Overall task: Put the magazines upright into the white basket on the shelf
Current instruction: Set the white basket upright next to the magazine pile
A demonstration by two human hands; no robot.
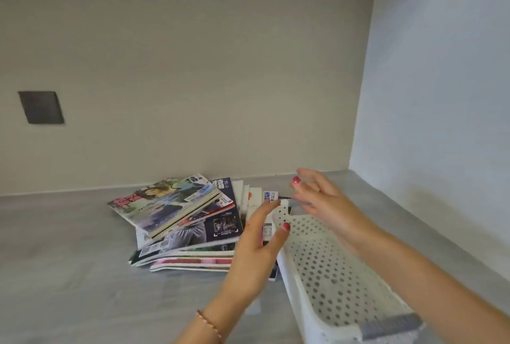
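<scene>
A loose pile of several magazines [176, 214] lies flat on the grey shelf [69, 261], fanned out and overlapping. To its right stands the white perforated basket [325, 263], which holds nothing. My left hand [256, 249] grips the basket's far left corner, thumb inside the wall and fingers outside against the magazines. My right hand [323, 200] hovers over the basket's far end with its fingers spread, holding nothing.
The shelf is an alcove with a beige back wall [193, 67] and a white side wall [441, 81] close to the basket's right. A dark square plate [41, 107] sits on the back wall at the left.
</scene>
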